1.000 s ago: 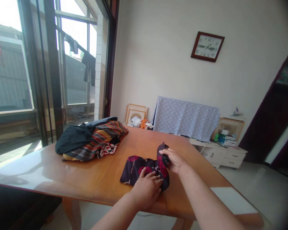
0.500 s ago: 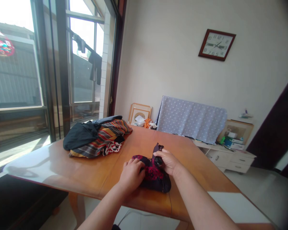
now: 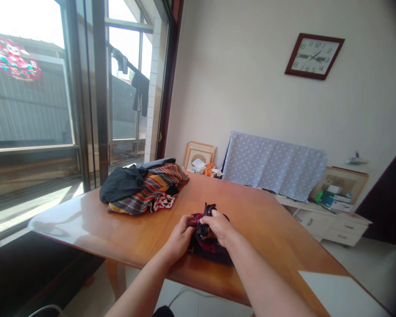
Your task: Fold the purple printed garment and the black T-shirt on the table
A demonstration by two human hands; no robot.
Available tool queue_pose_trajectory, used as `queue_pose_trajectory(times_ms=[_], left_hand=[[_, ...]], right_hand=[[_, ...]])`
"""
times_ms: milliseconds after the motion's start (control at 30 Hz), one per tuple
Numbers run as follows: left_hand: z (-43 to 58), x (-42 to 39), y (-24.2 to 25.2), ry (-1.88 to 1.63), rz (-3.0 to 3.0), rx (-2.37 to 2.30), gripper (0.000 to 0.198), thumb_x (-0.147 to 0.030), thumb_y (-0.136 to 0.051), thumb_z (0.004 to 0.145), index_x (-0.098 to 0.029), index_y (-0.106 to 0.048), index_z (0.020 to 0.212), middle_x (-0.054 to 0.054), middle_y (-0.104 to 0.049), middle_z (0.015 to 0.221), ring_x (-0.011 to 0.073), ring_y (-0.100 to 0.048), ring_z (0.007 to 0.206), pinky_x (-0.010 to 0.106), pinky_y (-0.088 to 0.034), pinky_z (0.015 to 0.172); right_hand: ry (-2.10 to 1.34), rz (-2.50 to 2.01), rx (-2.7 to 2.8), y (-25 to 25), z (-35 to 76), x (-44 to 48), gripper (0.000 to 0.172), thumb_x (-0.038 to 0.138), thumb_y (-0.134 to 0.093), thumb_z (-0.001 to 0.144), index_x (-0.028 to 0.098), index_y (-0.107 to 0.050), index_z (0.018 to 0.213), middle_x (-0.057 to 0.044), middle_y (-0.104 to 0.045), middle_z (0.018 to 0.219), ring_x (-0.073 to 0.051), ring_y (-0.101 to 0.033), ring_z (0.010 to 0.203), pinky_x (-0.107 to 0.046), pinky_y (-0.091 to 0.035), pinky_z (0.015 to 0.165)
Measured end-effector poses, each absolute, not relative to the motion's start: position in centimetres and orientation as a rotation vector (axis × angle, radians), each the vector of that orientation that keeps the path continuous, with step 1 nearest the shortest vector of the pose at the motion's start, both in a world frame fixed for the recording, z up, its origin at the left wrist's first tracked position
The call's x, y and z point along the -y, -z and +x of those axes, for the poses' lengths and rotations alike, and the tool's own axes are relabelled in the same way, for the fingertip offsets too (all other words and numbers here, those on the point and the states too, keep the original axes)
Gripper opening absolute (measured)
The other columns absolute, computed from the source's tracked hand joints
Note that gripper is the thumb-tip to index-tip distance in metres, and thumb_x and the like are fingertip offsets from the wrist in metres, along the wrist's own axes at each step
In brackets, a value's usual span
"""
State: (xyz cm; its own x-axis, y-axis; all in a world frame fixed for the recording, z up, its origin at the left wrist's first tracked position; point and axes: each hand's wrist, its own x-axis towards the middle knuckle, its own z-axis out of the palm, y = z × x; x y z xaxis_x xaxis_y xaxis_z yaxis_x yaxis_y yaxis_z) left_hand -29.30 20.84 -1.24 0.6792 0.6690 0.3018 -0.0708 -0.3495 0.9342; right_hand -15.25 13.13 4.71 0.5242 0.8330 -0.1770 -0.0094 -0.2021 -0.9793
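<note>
A dark garment with a pink-red pattern [image 3: 211,252] lies bunched on the wooden table [image 3: 251,215], near its front edge. Its right part is lifted and folded over into a thick roll. My right hand [image 3: 219,226] is closed around that roll, thumb toward the left. At the garment's left side, my left hand [image 3: 181,235] has its fingers bent in and pinching the cloth beside the roll. The exact kind of garment cannot be made out, and both hands cover part of it.
A heap of clothes [image 3: 148,187], with black, striped and red-white pieces, lies on the table's left. A white sheet-like patch [image 3: 333,290] is at the right corner. Beyond stand a low white cabinet [image 3: 339,224] and something under a dotted blue cloth [image 3: 270,163]. Windows are on the left.
My right hand has brought the garment's lifted end leftward and folded it over. My left hand has gone from lying on the cloth to pinching it. The view has turned slightly left.
</note>
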Motion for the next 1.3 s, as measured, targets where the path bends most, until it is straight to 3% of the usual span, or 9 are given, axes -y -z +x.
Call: queue_pose_trajectory(times_ms=[200, 433, 567, 733, 833, 933, 1100, 1200, 1300], left_hand=[[-29.7, -21.0, 0.6, -0.828, 1.587, -0.579, 0.041, -0.048, -0.042, 0.094, -0.017, -0.052, 0.12, 0.01, -0.066, 0.119, 0.0221, -0.065, 0.104, 0.036, -0.049, 0.095], [-29.8, -21.0, -0.1, -0.87, 1.578, -0.68, 0.059, -0.069, -0.036, 0.092, -0.019, -0.058, 0.115, 0.01, -0.067, 0.119, 0.0259, -0.058, 0.119, 0.038, -0.041, 0.104], [-29.7, -21.0, -0.5, -0.85, 1.542, -0.717, 0.065, -0.073, -0.043, 0.087, -0.018, -0.058, 0.118, 0.011, -0.068, 0.119, 0.0272, -0.059, 0.117, 0.038, -0.042, 0.102], [-29.6, -20.9, -1.0, -0.82, 1.497, -0.756, 0.067, -0.072, -0.051, 0.083, -0.018, -0.058, 0.122, 0.011, -0.069, 0.117, 0.0269, -0.062, 0.112, 0.037, -0.044, 0.099], [-29.5, -20.8, -1.1, -0.791, 1.483, -0.77, 0.067, -0.07, -0.053, 0.083, -0.017, -0.057, 0.123, 0.011, -0.068, 0.115, 0.0269, -0.063, 0.108, 0.037, -0.046, 0.095], [-29.3, -21.0, -0.8, -0.811, 1.49, -0.779, 0.063, -0.066, -0.053, 0.084, -0.016, -0.058, 0.122, 0.011, -0.068, 0.115, 0.0269, -0.063, 0.108, 0.037, -0.046, 0.095], [-29.0, -21.6, 0.2, -0.835, 1.463, -0.777, 0.063, -0.068, -0.049, 0.085, -0.016, -0.057, 0.121, 0.01, -0.069, 0.113, 0.0256, -0.064, 0.106, 0.038, -0.046, 0.096], [-29.0, -21.6, 0.4, -0.824, 1.413, -0.751, 0.062, -0.068, -0.05, 0.085, -0.017, -0.056, 0.119, 0.01, -0.069, 0.112, 0.024, -0.066, 0.101, 0.037, -0.049, 0.092], [-29.0, -21.7, 0.1, -0.807, 1.335, -0.701, 0.057, -0.066, -0.047, 0.087, -0.017, -0.055, 0.116, 0.011, -0.069, 0.11, 0.0234, -0.068, 0.095, 0.037, -0.053, 0.085]], right_hand=[[-0.849, -1.638, 0.773, -3.6, -15.9, -13.9, 0.026, 0.025, -0.068, 0.071, 0.022, -0.055, 0.093, 0.001, -0.063, 0.067, -0.016, -0.062, 0.052, -0.026, -0.052, 0.044], [-0.934, -1.629, 0.72, -4.1, -16.1, -13.5, 0.042, 0.045, -0.063, 0.085, 0.022, -0.052, 0.119, -0.002, -0.066, 0.068, -0.017, -0.066, 0.054, -0.027, -0.054, 0.052], [-0.906, -1.522, 0.715, -4.5, -15.2, -12.6, 0.026, 0.04, -0.056, 0.087, 0.022, -0.057, 0.105, -0.004, -0.069, 0.072, -0.016, -0.067, 0.057, -0.026, -0.054, 0.054], [-0.567, -1.574, 0.688, -3.9, -12.7, -11.5, 0.015, 0.035, -0.058, 0.082, 0.02, -0.061, 0.081, -0.002, -0.065, 0.068, -0.012, -0.06, 0.053, -0.022, -0.048, 0.05], [-0.431, -1.779, 0.936, -3.6, -11.8, -11.4, 0.013, 0.032, -0.059, 0.08, 0.021, -0.067, 0.079, -0.002, -0.068, 0.072, -0.015, -0.062, 0.065, -0.025, -0.049, 0.061], [-0.255, -1.993, 1.334, -3.6, -12.5, -11.7, 0.016, 0.032, -0.065, 0.079, 0.028, -0.075, 0.09, -0.005, -0.073, 0.095, -0.023, -0.064, 0.096, -0.034, -0.046, 0.087], [-0.107, -2.184, 1.679, -3.6, -14.6, -12.3, 0.044, 0.048, -0.06, 0.086, 0.036, -0.065, 0.127, -0.009, -0.055, 0.143, -0.037, -0.04, 0.136, -0.057, -0.025, 0.109], [-0.185, -2.069, 1.662, -3.3, -14.0, -12.5, 0.048, 0.048, -0.057, 0.089, 0.034, -0.06, 0.135, -0.007, -0.051, 0.148, -0.033, -0.038, 0.14, -0.053, -0.022, 0.114], [-0.203, -1.891, 1.471, -3.2, -12.1, -12.2, 0.041, 0.042, -0.053, 0.092, 0.028, -0.065, 0.128, -0.007, -0.061, 0.137, -0.026, -0.052, 0.129, -0.04, -0.032, 0.112]])
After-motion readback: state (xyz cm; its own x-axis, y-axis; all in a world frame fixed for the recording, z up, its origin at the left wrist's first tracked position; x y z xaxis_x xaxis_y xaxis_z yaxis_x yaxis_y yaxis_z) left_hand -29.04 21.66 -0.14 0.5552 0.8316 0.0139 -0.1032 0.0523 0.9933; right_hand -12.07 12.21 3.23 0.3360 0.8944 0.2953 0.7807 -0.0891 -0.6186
